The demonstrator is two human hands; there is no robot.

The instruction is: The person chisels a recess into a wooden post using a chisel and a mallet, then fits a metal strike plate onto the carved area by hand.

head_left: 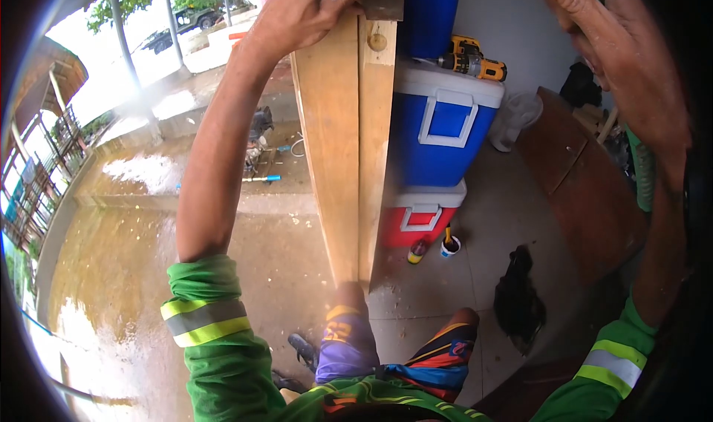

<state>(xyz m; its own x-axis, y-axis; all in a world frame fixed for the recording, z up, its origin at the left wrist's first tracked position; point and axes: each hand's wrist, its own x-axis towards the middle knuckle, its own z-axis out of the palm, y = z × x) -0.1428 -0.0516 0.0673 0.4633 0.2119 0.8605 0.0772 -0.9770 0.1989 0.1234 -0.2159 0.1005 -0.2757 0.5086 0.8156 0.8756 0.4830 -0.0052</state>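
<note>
My left hand (323, 6) is raised at the top edge, its fingers partly cut off. Its thumb presses on a dark flat piece (385, 0) at the upper end of an upright wooden frame (330, 125). A long seam runs down the pale wood, and a round recess shows near its top. My right hand (605, 43) is lifted at the upper right, fingers bent around something green that is mostly hidden. Below that wrist a green strip (640, 171) hangs along the forearm.
A yellow-black cordless drill (475, 60) lies on a blue cooler (449, 129), stacked on a red cooler (427, 218). A small tub (450, 245) with a brush stands on the tiles. A brown wooden panel (575, 177) and a black bag (518, 299) are on the right.
</note>
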